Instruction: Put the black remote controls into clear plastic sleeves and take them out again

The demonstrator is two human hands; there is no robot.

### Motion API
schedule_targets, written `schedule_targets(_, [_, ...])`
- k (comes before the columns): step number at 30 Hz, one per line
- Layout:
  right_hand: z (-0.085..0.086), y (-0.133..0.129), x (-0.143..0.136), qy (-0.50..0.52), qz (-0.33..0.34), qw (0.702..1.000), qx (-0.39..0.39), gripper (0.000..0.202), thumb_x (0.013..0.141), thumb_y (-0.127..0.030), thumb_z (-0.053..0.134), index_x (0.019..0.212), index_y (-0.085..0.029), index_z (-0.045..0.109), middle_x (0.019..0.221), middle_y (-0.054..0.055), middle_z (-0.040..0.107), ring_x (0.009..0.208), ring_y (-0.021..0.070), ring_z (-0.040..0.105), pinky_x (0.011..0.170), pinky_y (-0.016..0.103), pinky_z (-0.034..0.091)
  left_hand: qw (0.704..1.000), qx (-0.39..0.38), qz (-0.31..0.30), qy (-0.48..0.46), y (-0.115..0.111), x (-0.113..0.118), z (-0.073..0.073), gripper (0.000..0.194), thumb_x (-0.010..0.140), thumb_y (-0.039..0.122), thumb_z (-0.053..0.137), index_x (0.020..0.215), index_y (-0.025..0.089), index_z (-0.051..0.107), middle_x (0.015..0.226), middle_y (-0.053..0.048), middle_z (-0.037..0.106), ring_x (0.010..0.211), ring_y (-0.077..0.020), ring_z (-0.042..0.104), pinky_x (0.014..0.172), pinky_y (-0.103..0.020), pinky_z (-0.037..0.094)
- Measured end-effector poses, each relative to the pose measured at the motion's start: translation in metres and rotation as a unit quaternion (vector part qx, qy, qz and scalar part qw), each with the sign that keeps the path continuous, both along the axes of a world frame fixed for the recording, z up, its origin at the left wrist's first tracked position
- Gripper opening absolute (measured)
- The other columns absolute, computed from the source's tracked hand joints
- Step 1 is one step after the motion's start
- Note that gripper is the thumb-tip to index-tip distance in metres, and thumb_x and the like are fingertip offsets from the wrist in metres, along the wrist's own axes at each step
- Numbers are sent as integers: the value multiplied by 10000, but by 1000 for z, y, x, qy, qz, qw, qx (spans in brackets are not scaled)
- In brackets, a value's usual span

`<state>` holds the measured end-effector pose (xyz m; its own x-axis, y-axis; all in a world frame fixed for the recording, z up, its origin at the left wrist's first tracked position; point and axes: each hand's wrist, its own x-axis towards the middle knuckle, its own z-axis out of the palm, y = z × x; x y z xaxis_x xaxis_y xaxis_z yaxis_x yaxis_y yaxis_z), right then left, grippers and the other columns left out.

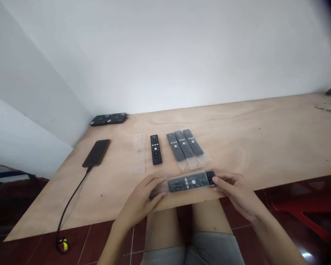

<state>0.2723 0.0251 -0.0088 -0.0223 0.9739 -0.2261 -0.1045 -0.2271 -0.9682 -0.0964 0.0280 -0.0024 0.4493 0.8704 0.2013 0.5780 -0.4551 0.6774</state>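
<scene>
A black remote control point(192, 182) lies sideways between my hands near the table's front edge, mostly inside a clear plastic sleeve. My right hand point(233, 186) pinches its bare right end, which sticks out of the sleeve. My left hand point(147, 193) grips the loose left end of the plastic sleeve point(163, 187) between thumb and fingers. Beyond them, an unwrapped remote point(156, 149) lies upright on the table beside a flat, clear sleeve point(139, 152). Three more remotes point(184, 145) lie side by side to the right, each in plastic.
A phone point(96, 153) with a black cable point(73, 197) lies on the left of the wooden table point(251, 147); the cable hangs over the front edge. Two black boxes point(109, 119) sit by the wall. A red chair point(303, 211) stands at the right.
</scene>
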Motion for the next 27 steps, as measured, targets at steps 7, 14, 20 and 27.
schedule_targets(7, [-2,-5,56,21,-134,991,12,515,764,-544,1005,1133,-230,831,850,40,767,715,161,649,617,245,549,999,-32,15,19,-2,-2,11,391,1068,397,680,1450,319,683,1429,-88,706,1306,-304,689,1108,-454,593])
schedule_targets(14, [-1,-14,68,-66,-65,995,35,513,903,-603,866,1225,-213,780,770,16,693,603,136,510,505,250,399,997,-13,65,27,-7,-33,7,239,1083,416,638,1219,277,775,1254,-73,780,1175,-281,735,1047,-403,601])
schedule_targets(20, [15,-12,49,-190,54,978,68,420,937,-600,820,1119,-225,765,1014,66,806,883,241,721,754,325,580,993,-28,114,21,-13,-80,10,297,1057,477,649,980,236,804,990,-53,813,911,-253,763,794,-312,618])
schedule_targets(27, [14,-12,-6,-221,145,956,125,274,1064,-457,657,1203,-240,749,1124,68,825,1075,295,767,970,417,594,986,7,160,41,-14,-97,4,295,1037,506,676,1131,257,801,1160,-55,832,1073,-275,784,950,-352,637])
